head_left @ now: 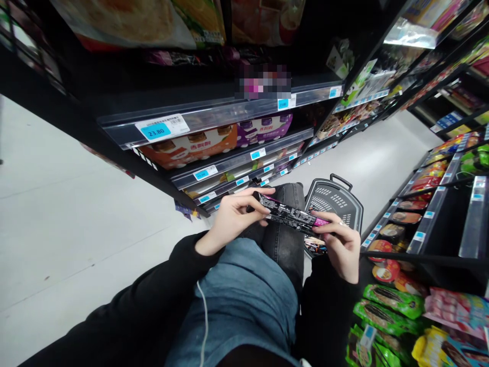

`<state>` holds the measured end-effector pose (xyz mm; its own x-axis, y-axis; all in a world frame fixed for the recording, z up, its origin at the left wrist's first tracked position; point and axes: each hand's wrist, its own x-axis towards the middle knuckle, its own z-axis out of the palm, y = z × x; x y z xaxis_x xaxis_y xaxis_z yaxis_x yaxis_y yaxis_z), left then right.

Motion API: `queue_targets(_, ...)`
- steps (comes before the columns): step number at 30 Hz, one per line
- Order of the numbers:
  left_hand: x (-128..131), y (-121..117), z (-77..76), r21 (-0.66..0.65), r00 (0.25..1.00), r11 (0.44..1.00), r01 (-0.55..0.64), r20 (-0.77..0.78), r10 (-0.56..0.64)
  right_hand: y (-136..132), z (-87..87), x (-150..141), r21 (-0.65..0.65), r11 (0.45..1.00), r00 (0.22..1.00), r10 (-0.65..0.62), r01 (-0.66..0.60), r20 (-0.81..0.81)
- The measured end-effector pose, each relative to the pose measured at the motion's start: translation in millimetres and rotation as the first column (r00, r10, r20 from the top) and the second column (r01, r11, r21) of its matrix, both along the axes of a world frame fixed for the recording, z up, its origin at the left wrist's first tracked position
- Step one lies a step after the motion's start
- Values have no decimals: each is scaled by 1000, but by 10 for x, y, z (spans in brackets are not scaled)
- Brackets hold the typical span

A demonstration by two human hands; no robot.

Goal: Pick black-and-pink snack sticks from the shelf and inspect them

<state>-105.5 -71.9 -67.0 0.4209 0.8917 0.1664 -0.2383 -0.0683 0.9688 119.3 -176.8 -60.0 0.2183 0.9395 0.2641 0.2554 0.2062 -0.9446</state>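
A long black packet (292,216) with white print and a pink end is stretched between my hands, above my knees. My left hand (237,213) pinches its left end between thumb and fingers. At the pink end, my right hand (340,239) grips it, with a ring on one finger. What the packet contains cannot be read from its print. Just beyond it on the floor stands a dark grey shopping basket (355,204) with a perforated base and several packets at its near end, partly hidden by my right arm.
Ahead rises a black shelf unit with a price-label rail (229,113). Orange and purple multipacks of cups (263,128) sit one level lower. On the right, another shelf holds green packets (393,300) and cup noodles (385,270). Pale floor (76,204) spreads on the left.
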Motion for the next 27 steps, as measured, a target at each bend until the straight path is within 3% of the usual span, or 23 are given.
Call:
queue_targets(2, -12, 16, -11, 55, 999, 998, 37, -22, -36, 13, -6, -27, 8, 1000, 1000, -19, 19, -22)
queue_targets(5, 10, 20, -19, 89, 998, 996, 4, -67, 2, 59, 11, -113, -44, 982, 982, -185, 186, 26)
queue_targets(7, 47, 16, -10, -20, 999, 999, -45, -23, 44, 92, 32, -183, -80, 953, 955, -290, 294, 54)
queue_targets(10, 93, 24, 15, -229, 996, 973, -33, 78, 52, 126, 62, -264, -102, 933, 938, -345, 346, 31)
queue_targets(14, 77, 76, 26, -347, 999, 937, 44, 25, -38, 141, 71, -289, -79, 941, 941, -335, 330, -57)
queue_targets(19, -14, 148, 9, -326, 989, 940, 101, -66, -129, 96, 24, -187, -100, 957, 950, -285, 273, -125)
queue_targets(23, -110, 206, -10, -341, 968, 911, 234, -9, -252, 16, 10, -85, -199, 951, 936, -278, 236, -215)
queue_targets(27, -182, 225, -14, -366, 939, 865, 342, 99, -329, -24, 40, -69, -136, 980, 908, -185, 143, -375)
